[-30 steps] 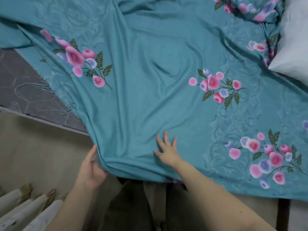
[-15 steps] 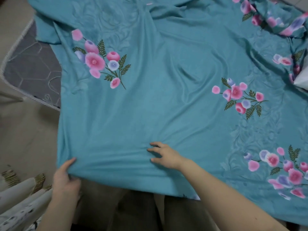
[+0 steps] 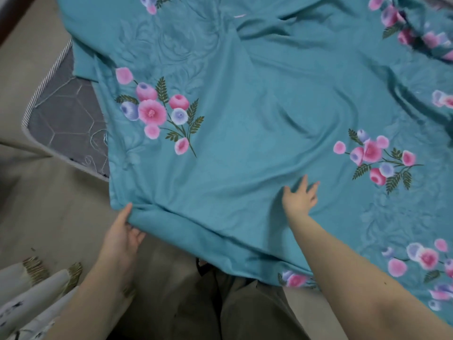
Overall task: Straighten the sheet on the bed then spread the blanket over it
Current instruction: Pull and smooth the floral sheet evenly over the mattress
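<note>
A beige floor (image 3: pixel 36 204) is filling the left side of the view, running from the near edge up to the far left corner. A dark brown strip (image 3: pixel 8 19) is cutting across that far corner; what it belongs to is not clear. At the near left, pale curtain folds (image 3: pixel 36 293) are lying in long rolls, slanting up towards the right. Brownish-gold fringe tufts (image 3: pixel 34 266) are capping their far ends and resting on the floor. Small dark printed marks (image 3: pixel 11 312) are showing on the nearest fold. A few dark specks (image 3: pixel 31 249) are sitting on the floor just beyond the fringe.
</note>
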`<state>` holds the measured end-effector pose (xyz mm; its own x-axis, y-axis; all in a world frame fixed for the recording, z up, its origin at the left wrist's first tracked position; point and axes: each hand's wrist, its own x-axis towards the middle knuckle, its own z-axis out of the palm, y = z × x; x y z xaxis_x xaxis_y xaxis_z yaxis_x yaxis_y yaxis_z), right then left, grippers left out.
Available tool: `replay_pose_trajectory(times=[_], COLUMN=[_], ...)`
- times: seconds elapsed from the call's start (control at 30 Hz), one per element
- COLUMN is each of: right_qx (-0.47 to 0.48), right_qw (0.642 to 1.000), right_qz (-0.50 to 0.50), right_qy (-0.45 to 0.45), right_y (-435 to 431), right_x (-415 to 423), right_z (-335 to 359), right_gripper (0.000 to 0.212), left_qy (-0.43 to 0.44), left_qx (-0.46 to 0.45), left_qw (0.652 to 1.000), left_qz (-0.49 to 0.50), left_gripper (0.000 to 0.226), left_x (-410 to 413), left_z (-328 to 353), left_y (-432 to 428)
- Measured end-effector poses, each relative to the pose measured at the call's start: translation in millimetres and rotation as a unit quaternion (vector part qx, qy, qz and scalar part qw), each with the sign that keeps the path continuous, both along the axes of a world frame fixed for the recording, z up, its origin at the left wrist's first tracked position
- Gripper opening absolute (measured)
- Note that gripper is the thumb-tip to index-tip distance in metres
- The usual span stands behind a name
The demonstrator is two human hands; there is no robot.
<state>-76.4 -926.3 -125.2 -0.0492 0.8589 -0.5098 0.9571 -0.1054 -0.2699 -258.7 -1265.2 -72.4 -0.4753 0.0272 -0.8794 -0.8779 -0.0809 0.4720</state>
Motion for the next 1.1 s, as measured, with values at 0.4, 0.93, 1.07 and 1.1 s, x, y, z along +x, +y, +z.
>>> replay_pose_trajectory(times=[0.4, 0.93, 1.07, 1.1], right_qx=[-0.21, -0.005, 0.033, 0.009], right_qw=[0.842, 0.851, 0.868, 0.871], right_qz=[0.498, 0.52, 0.494, 0.49], right_qy=[-0.012, -0.076, -0.02, -0.009], right_y=[-15.4, -70.2, -106.9, -115.0], right_x=[-105.7, -187.7, -236.6, -245.2], right_z=[0.1, 38.5, 42.0, 44.0], right_gripper=[0.068, 0.036, 0.054, 0.06], left_qy=[0.219, 0.165, 0.084, 0.02], left_qx=[-0.408, -0.374, -0.144, -0.056], left_qw=[0.77, 0.808, 0.935, 0.964], left_qz=[-0.439, -0.425, -0.312, -0.26], left_gripper=[0.092, 0.047, 0.06, 0.068], left_x=[-92.0, -174.1, -173.7, -170.1], left_z=[-12.2, -37.9, -34.2, -29.7], left_y=[89.3, 94.8, 87.8, 89.4])
